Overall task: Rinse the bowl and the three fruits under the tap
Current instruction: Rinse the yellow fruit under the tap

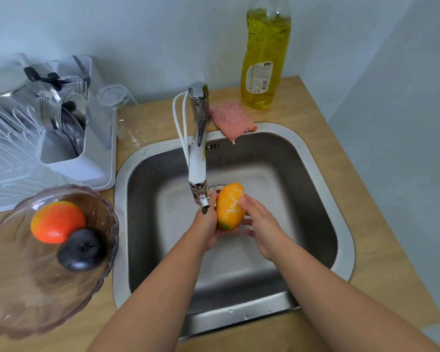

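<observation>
The bowl (0, 288), a tinted glass dish with a scalloped rim, sat at the far left on the wooden counter (277, 97), just beside the sink (341, 237). Inside it lay a red-orange fruit (57, 221) touching a dark purple fruit (83, 249). Behind it stood a white drying rack (97, 171) crowded with cutlery, and an upturned clear glass (117, 97) beside that.

Moving right, the chrome tap (198, 158) reached out over the steel basin. Under its spout the left hand (208, 224) cupped a yellow-orange mango (230, 205) from below and from the left, fingers curled around it. The right hand (261, 226) pressed against the mango's right side, fingers wrapped partly round it. White droplets speckled the mango's skin.

The wet skin looked slippery, so the mango could have slid out of the grip and dropped into the basin. The left hand was close beside the spout and might have knocked it. The bowl stood near the counter's front edge, where a forearm could have nudged it.

Further right, a pink mesh scrubbing cloth (233, 120) lay on the sink's back rim, and a tall bottle of yellow dish liquid (264, 54) stood behind it. Plain pale walls met in a corner at the far right.
</observation>
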